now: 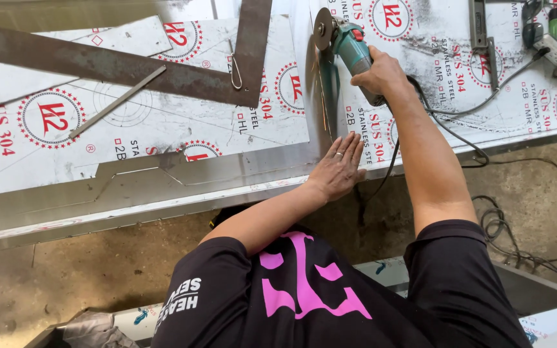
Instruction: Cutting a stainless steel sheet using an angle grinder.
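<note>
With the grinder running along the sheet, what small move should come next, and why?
Probably draw the angle grinder a little further along the cut line toward the near edge. The right hand grips it with the disc in the steel sheet, and the left hand lies flat beside the cut.

Floor [98, 270]: bare concrete, stained, near and left.
Bench [130, 200]: wide metal edge running left to right, far of the floor.
Cables [517, 245]: dark loops on the floor, right.
Light: even daylight, soft shadows.

The angle grinder [346, 42] stands on the steel sheet [162, 129], right of the rusty square [130, 64].
</note>
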